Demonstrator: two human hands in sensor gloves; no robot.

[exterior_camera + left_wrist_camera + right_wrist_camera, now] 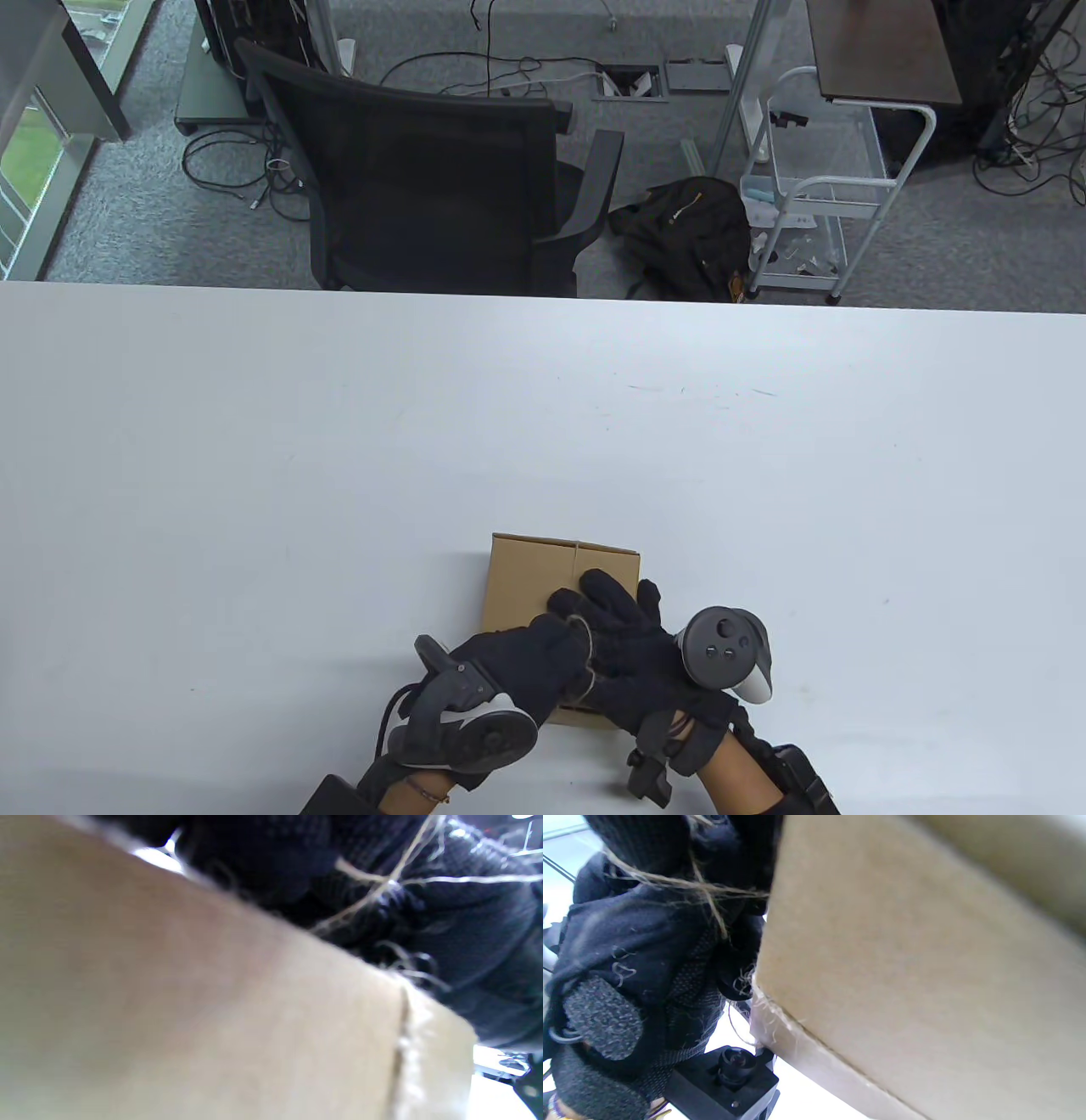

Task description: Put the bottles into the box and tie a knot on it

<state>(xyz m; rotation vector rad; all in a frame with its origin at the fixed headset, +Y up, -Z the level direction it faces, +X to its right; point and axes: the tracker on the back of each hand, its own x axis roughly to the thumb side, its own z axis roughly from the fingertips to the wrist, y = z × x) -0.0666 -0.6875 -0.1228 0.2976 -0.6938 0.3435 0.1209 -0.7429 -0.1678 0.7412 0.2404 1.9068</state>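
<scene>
The fingers of both hands are bunched over the near end of the box, low in the middle of the table view. The left hand is seen with its fingers curled round a strand of twine, which loops pale across its knuckles; in the left wrist view the twine is seen crossing itself against dark glove, so a knot is judged to be under way. The right hand is laid over the lid with fingers fairly straight, probably to steady the box and pin the twine; whether twine is also pinched by it cannot be told. In the right wrist view the twine is drawn taut from the left glove to the box edge, presumably so that tension is kept. One box is counted, with its flaps shut, standing on the white tabletop. One length of twine is seen. No bottles are visible; they are judged to be inside already, though this is hidden. Two hands are at work, touching each other.
</scene>
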